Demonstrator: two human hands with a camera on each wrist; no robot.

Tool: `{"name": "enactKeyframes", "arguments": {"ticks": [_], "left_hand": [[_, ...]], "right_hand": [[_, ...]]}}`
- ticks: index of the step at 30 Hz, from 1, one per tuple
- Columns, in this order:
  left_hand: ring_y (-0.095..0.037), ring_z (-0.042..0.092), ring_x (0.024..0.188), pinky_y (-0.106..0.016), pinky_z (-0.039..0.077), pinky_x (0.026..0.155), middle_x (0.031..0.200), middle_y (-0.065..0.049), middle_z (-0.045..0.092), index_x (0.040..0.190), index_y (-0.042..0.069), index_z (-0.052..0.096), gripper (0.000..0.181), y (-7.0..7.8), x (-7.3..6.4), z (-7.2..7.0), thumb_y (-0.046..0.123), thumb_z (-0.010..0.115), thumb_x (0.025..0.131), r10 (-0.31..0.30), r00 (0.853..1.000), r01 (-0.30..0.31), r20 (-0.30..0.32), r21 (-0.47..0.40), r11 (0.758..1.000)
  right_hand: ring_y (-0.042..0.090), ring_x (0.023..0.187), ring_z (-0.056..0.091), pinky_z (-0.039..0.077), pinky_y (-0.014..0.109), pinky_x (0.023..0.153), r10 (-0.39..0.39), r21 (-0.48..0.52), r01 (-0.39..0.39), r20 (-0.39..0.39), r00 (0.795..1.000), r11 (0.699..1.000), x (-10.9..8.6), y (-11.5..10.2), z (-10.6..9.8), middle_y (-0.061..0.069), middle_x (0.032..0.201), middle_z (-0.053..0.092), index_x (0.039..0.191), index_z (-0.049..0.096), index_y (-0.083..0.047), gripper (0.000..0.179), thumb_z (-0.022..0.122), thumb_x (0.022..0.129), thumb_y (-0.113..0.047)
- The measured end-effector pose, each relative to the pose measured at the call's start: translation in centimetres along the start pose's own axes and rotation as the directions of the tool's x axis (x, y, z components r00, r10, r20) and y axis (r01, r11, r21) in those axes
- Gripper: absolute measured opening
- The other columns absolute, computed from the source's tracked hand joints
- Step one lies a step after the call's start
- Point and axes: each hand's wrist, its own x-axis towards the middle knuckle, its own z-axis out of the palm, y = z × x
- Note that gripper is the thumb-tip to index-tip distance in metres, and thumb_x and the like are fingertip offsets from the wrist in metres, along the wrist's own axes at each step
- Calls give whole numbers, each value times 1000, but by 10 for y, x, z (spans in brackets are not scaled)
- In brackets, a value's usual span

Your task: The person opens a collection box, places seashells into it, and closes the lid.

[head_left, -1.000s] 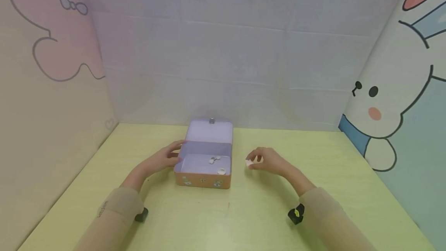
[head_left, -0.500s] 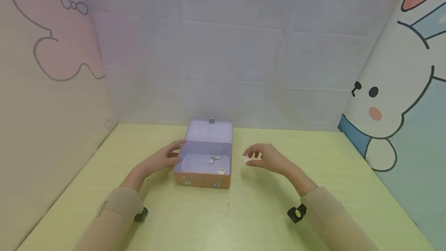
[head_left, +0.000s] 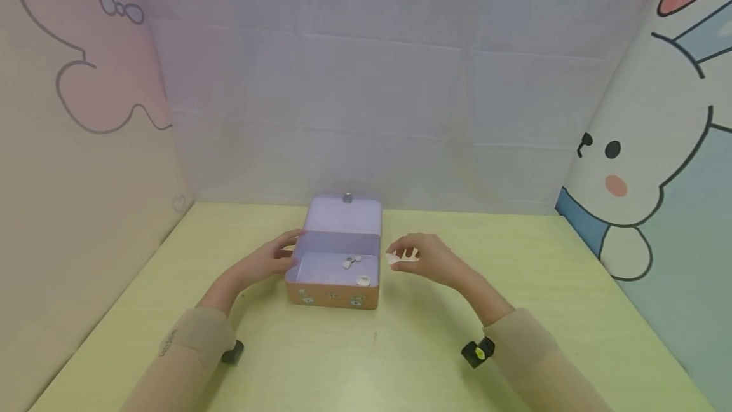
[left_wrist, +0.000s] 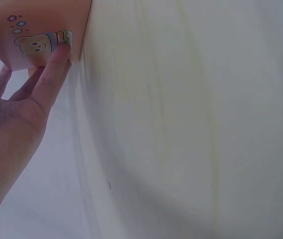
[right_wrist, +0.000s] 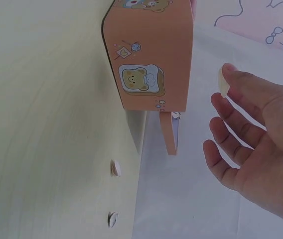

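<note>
On the table [head_left: 320, 367], a part-filled tin [head_left: 338, 299] is touched by the straight-fingered left hand [head_left: 264, 262], one shell [right_wrist: 223, 82] pinched by the right hand [head_left: 433, 260], two shells [right_wrist: 115, 168] [right_wrist: 112, 219] remaining.

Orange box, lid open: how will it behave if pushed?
The box looks stiff: its walls are flat with no visible dents. It would probably slide rather than tip, sitting low and wide on the table. The small white pieces inside might shift, as nothing visibly holds them.
</note>
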Motion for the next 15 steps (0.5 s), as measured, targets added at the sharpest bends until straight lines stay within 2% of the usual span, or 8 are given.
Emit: {"name": "enactKeyframes", "arguments": {"ticks": [7, 11, 15], "left_hand": [[-44, 26, 137, -54, 39, 102, 153, -19, 23, 150, 20, 19, 63, -2, 2, 0, 13, 52, 97, 12, 1000, -12, 7, -18, 1000], [-44, 27, 137, -53, 39, 102, 153, -20, 23, 151, 20, 18, 64, -2, 1, 0, 12, 52, 97, 9, 1000, -9, 5, -23, 1000], [-44, 27, 137, -53, 39, 102, 153, -19, 23, 150, 20, 19, 64, -2, 0, 0, 14, 53, 97, 2, 1000, -2, 0, -18, 1000]], "right_hand": [[11, 83, 57, 53, 41, 76, -7, 11, 8, -49, 999, 1000, 6, -3, 9, -3, 92, 67, 108, 69, -11, 29, 74, 82, -22], [12, 82, 57, 53, 38, 74, -23, 14, 24, -76, 997, 1000, 9, -7, 15, -3, 91, 67, 106, 70, -11, 27, 74, 82, -22], [18, 83, 59, 53, 38, 74, -15, 24, 18, -109, 994, 1000, 12, -10, 22, -2, 92, 67, 104, 70, -11, 25, 74, 82, -22]]}}
